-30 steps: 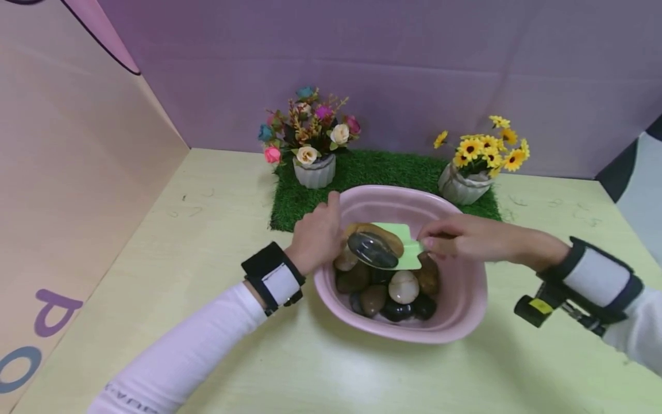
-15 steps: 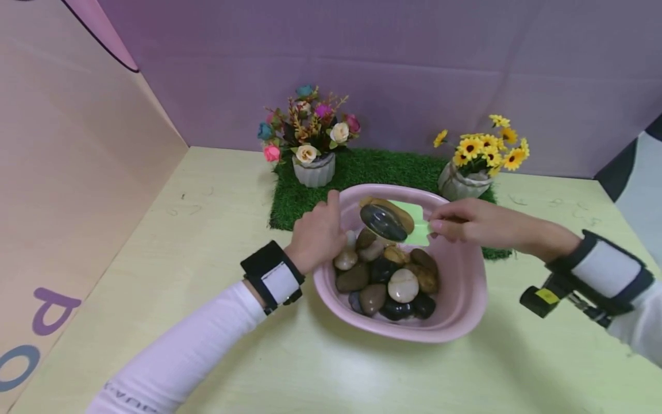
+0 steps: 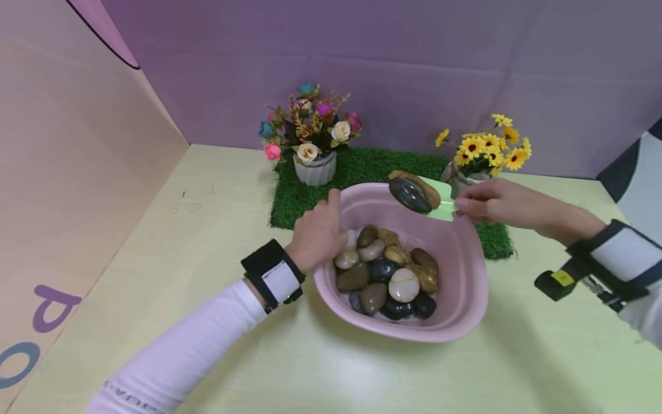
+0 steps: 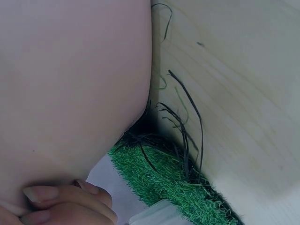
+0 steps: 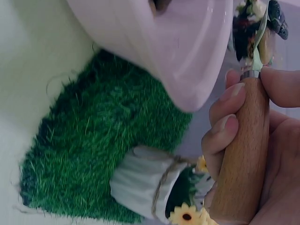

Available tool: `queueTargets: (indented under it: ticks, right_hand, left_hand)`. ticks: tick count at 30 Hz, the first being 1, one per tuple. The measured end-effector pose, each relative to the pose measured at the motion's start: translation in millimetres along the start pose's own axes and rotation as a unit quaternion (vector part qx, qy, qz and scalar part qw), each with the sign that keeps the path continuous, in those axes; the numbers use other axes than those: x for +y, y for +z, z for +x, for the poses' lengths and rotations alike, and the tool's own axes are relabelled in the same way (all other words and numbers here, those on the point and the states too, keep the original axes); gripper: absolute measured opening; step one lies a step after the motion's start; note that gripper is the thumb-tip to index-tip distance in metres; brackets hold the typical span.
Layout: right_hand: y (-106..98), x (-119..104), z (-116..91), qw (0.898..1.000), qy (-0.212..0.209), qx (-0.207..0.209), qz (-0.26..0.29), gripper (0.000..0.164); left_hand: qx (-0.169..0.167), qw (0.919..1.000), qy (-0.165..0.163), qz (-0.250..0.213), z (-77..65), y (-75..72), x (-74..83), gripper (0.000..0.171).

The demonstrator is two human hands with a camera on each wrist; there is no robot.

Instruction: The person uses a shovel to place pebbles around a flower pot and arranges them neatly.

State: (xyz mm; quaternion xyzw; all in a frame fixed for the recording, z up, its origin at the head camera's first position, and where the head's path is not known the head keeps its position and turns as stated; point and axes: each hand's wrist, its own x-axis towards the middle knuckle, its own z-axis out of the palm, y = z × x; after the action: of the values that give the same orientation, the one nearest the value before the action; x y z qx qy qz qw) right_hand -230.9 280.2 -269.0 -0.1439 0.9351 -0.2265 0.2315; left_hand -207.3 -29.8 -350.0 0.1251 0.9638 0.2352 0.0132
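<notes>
- 2 stones [image 3: 410,194] on scoop [image 3: 443,211], prob. loose: could slide off if R hand [image 3: 499,201], gripping handle [image 5: 246,150], tilts.
- L hand [image 3: 318,233] holds basin rim [image 3: 403,334]; hard tug might tip it.

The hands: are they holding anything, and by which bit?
The right hand holds the green shovel by its wooden handle. The left hand grips the pink tub by its rim.

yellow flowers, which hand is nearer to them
Right: the right hand is just below the yellow flowers in the head view; the left hand is farther off to the left, gripping the pink tub.
</notes>
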Motion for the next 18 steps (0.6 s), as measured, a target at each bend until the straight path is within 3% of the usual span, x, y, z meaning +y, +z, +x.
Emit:
queueTargets:
  ticks: [12,18]
  right_hand:
    - [-20.6,26.3,-0.5,0.999,0.038,0.020,-0.027,0.058]
    - [-26.1,41.4,-3.1,0.998,0.041,0.032,-0.028,0.050]
  left_hand:
    - [0.000,1.0000,0.006,-0.005,-0.5,-2.0,0.9,0.061]
    - [-0.005,1.0000,-0.001,-0.004,0.9,-1.1,1.0,0.062]
